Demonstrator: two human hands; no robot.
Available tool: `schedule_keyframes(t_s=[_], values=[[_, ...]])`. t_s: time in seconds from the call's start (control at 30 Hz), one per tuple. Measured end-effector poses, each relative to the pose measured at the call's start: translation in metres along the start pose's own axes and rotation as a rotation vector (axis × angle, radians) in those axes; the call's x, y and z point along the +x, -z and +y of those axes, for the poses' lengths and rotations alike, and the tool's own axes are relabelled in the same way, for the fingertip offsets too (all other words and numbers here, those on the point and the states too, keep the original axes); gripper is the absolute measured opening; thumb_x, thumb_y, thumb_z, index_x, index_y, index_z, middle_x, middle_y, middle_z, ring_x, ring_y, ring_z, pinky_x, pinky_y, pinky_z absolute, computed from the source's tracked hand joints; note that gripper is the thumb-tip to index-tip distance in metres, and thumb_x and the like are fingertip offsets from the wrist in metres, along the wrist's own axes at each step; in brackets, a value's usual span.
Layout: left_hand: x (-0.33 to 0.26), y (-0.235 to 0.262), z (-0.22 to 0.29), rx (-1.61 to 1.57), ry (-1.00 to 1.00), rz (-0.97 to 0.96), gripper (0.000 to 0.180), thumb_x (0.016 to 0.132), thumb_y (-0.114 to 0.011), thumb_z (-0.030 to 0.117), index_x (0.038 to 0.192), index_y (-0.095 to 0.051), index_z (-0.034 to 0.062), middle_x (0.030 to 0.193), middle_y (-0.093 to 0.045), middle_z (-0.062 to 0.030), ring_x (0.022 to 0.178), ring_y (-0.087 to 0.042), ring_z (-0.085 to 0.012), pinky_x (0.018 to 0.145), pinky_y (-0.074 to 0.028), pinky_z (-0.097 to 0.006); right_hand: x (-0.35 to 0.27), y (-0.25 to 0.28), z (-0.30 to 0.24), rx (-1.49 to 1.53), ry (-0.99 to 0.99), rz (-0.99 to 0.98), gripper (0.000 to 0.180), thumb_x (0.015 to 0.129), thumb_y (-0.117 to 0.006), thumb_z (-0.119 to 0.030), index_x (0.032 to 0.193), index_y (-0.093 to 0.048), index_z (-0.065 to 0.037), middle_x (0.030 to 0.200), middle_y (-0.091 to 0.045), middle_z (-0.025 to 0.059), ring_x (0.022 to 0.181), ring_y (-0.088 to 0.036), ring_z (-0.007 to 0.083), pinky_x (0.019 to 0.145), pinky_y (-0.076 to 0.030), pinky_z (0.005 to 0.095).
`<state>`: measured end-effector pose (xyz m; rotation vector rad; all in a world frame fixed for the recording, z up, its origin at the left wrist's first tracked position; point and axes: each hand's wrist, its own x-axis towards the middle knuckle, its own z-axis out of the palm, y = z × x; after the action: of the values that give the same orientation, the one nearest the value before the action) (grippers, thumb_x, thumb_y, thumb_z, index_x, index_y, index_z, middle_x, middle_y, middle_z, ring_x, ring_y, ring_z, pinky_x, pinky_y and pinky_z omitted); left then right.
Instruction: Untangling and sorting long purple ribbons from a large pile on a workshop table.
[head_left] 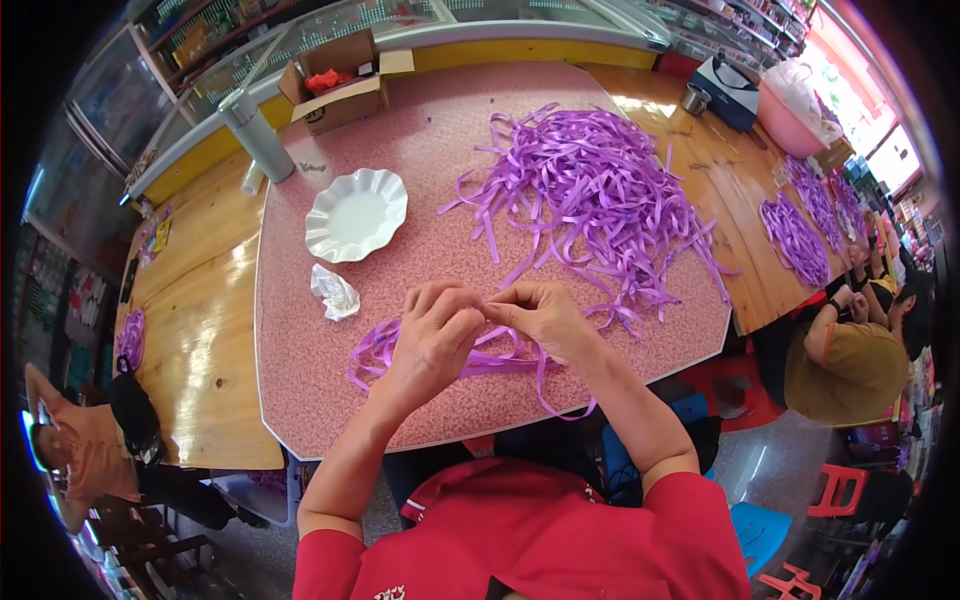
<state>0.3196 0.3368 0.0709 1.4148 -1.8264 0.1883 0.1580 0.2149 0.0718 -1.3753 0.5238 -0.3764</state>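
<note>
I count one white scalloped plate at ten o'clock, one crumpled wrapper, one cardboard box, one grey cylinder, and one big heap of purple ribbon strips at one o'clock. Two other people sit nearby.

Head cam looks down, close over pink table

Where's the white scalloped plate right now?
In the head view, the white scalloped plate sits on the pink table, ahead-left of the left hand, just beyond the crumpled wrapper.
</note>
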Motion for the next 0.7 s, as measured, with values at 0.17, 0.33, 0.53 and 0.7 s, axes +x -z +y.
schedule_keyframes(t_s=[0.17,0.33,0.53,0.7], values=[[-0.008,-0.007,0.002,-0.227,0.253,0.11,0.016,0.085,-0.071,0.007,0.095,-0.059,0.0068,0.102,-0.06,-0.0083,0.104,-0.057,-0.027,0.089,-0.044,-0.04,0.003,-0.011,0.009,0.212,0.095,0.071,0.015,0.095,-0.067,-0.011,0.103,-0.072,0.001,0.086,-0.069,0.0001,0.076,-0.059,0.0043,0.066,-0.048,0.021],[-0.01,-0.014,0.004,-1.441,0.851,0.168,0.01,0.101,-0.059,0.018,0.099,-0.058,0.0084,0.104,-0.062,-0.0036,0.102,-0.058,-0.0145,0.093,-0.046,-0.033,0.002,-0.022,0.009,-0.112,0.409,0.16,0.011,0.093,-0.066,-0.004,0.103,-0.069,-0.002,0.086,-0.065,0.0024,0.075,-0.06,0.0081,0.061,-0.046,0.0232],[-0.01,-0.014,-0.003,-1.771,0.955,0.132,0.01,0.1,-0.061,0.018,0.102,-0.06,0.008,0.102,-0.065,-0.0037,0.097,-0.061,-0.0128,0.091,-0.049,-0.031,0.006,-0.022,0.003,-0.709,1.025,0.27,0.021,0.08,-0.071,0.007,0.099,-0.068,-0.001,0.09,-0.062,0.0089,0.073,-0.061,0.0201,0.06,-0.049,0.031],[-0.011,-0.016,0.008,-1.548,0.936,0.272,0.013,0.099,-0.062,0.016,0.107,-0.061,0.0055,0.103,-0.065,-0.0042,0.097,-0.062,-0.0127,0.091,-0.05,-0.03,0.006,-0.022,0.005,-0.819,1.088,0.313,0.028,0.075,-0.073,0.008,0.1,-0.068,-0.001,0.09,-0.062,0.0096,0.075,-0.063,0.0257,0.061,-0.05,0.0343]])
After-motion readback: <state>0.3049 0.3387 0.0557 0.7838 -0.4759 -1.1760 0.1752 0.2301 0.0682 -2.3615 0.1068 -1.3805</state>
